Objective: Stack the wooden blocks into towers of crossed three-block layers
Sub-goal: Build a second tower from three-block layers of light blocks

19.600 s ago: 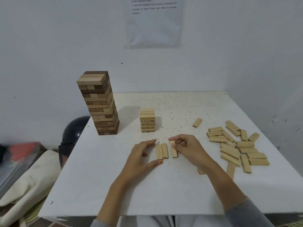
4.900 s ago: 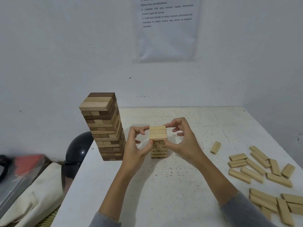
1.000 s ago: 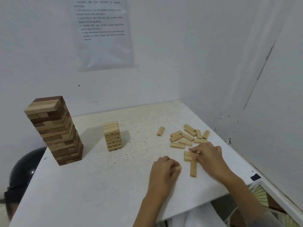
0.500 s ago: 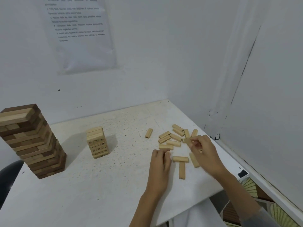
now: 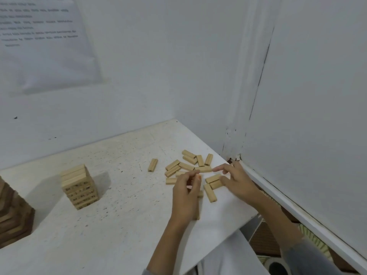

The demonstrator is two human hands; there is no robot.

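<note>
Fingers of left hand curl; right hand extends forefinger over blocks.

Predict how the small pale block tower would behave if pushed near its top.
The small tower would probably tip or shed layers: it stands taller than wide, its layers merely stacked. Its flat-sided wooden blocks look stiff and unlikely to roll.

Dark numerals mark block ends on the small tower, too blurred to read; printed lines on the wall's paper sheet are illegible.
</note>
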